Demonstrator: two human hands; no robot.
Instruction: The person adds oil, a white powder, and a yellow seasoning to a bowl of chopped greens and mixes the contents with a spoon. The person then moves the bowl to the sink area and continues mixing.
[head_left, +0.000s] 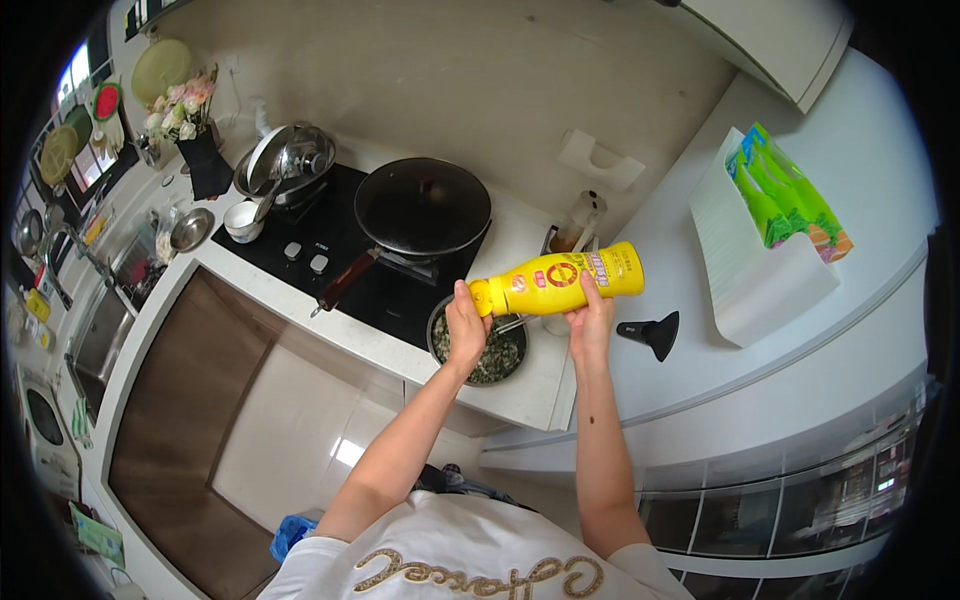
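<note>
A yellow squeeze bottle (541, 283) with printed writing lies nearly level between my hands, its cap end to the left. My left hand (466, 328) grips the cap end, thumb against the yellow cap. Around the lower body of the bottle, my right hand (590, 322) is closed with its thumb on the front. Beneath the bottle and my left hand stands a round bowl of chopped green and pale filling (495, 361), partly hidden, with a thin metal utensil (516, 323) in it.
A lidded black pan (422, 206) sits on the black cooktop (352, 300), its handle pointing towards me. Metal bowls and a glass lid (300, 154) stand at the left burner, beside a white bowl (244, 222). To the right are a black tool (651, 334) and a white holder (780, 296) with green packets.
</note>
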